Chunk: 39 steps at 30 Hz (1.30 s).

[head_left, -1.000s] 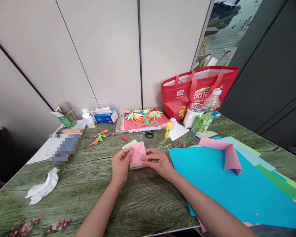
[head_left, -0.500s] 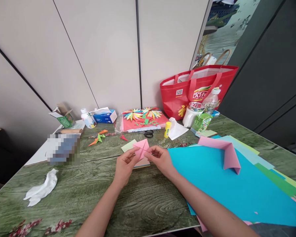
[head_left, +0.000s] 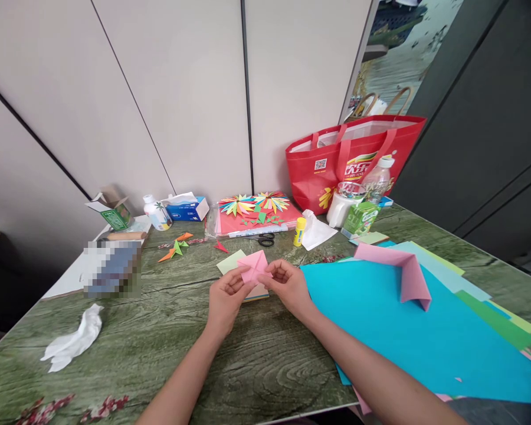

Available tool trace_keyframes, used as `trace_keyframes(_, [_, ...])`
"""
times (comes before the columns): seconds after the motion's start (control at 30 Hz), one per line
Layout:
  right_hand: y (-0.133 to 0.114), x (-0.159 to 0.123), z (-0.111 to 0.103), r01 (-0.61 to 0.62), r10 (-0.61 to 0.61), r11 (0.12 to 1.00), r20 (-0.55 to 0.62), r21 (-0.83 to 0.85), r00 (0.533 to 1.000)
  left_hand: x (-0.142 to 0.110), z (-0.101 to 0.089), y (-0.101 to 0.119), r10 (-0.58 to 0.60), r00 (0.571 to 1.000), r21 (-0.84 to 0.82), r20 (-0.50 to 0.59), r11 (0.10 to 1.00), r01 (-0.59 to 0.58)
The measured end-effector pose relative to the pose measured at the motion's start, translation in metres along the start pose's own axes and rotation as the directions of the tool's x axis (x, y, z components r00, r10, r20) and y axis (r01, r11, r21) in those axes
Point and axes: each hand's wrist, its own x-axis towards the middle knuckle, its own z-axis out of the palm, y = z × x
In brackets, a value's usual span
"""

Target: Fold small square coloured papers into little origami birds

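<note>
A small square of pink paper [head_left: 253, 262] with crossing creases is held up between my hands near the middle of the table. My left hand [head_left: 225, 294] pinches its left lower edge between thumb and fingers. On the other side, my right hand [head_left: 287, 285] grips the lower right edge, thumb close to the left thumb. Partly hidden beneath the pink square lies a stack of small paper sheets [head_left: 257, 291], with a pale green sheet [head_left: 228, 260] showing at its upper left.
Blue paper [head_left: 363, 319] covers the right side, bearing a folded pink strip [head_left: 413, 277]. Behind my hands are scissors [head_left: 265, 239], a glue stick [head_left: 299, 231] and folded orange and green pieces [head_left: 177, 251]. A red bag [head_left: 314, 171] stands at the back; a crumpled tissue [head_left: 74, 339] lies left.
The pink square has tilted slightly, and its lower part is bending between my thumbs. Both hands keep their hold, with only small finger movement.
</note>
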Motion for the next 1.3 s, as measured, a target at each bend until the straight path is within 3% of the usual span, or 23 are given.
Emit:
trace_keyframes(0.33, [0.001, 0.0, 0.0, -0.006, 0.006, 1.0, -0.024, 0.011, 1.0, -0.001, 0.0, -0.002, 0.007, 0.999, 0.006, 0.031, 1.0, -0.008])
trace_keyframes(0.57, [-0.003, -0.001, 0.0, -0.004, 0.004, 1.0, 0.002, -0.02, 1.0, -0.001, 0.0, -0.003, 0.041, 0.999, 0.117, -0.028, 0.992, -0.038])
trace_keyframes(0.83, [-0.01, 0.0, 0.0, -0.083, 0.077, 0.984, 0.045, 0.156, 0.996, 0.002, -0.003, -0.002, 0.068, 0.986, 0.101, -0.151, 0.993, -0.054])
trace_keyframes(1.1, [-0.01, 0.001, 0.0, -0.177, 0.18, 0.956, 0.008, 0.234, 0.984, 0.001, -0.002, -0.001, 0.022, 0.987, 0.051, -0.162, 0.999, -0.014])
trace_keyframes(1.3, [-0.008, 0.0, 0.0, -0.126, 0.124, 0.958, 0.026, 0.257, 0.992, 0.001, -0.001, -0.002, 0.04, 0.991, 0.077, -0.129, 0.997, -0.03])
